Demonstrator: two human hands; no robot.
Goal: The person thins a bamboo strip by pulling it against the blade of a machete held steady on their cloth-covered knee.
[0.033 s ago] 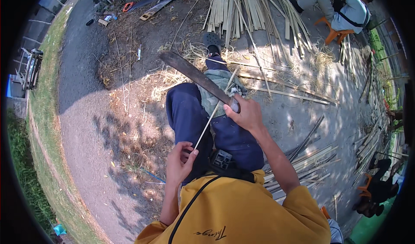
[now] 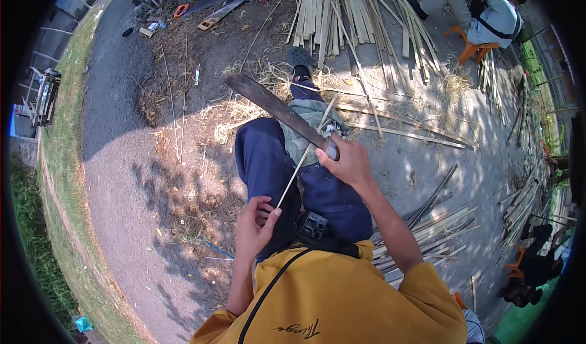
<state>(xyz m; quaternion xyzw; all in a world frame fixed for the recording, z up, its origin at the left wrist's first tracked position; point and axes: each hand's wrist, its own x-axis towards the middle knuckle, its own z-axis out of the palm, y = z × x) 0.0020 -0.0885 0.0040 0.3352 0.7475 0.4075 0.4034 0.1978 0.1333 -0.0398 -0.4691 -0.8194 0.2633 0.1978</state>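
Note:
My right hand (image 2: 349, 161) is closed around the handle of a machete (image 2: 274, 106). Its long dark blade slants up and to the left, above my thighs. Between the thumb and fingers of my left hand (image 2: 253, 227), near my left thigh, is the lower end of a thin pale bamboo strip (image 2: 296, 174). The strip runs up and to the right, passing under the blade close to the handle. A greyish-green cloth (image 2: 298, 138) lies over my right leg beneath the blade and strip, with a small whitish bundle (image 2: 332, 129) beside my right hand.
Long bamboo slats (image 2: 332, 14) are piled ahead, with more slats (image 2: 436, 234) at my right. Handsaws (image 2: 223, 13) lie at the far left. Shavings (image 2: 241, 113) litter the ground. Another person sits on an orange stool (image 2: 473, 44) at the upper right. A black device (image 2: 312, 224) rests at my waist.
My left hand's thumb has shifted very slightly up and to the right on the bamboo strip. The machete and my right hand look the same.

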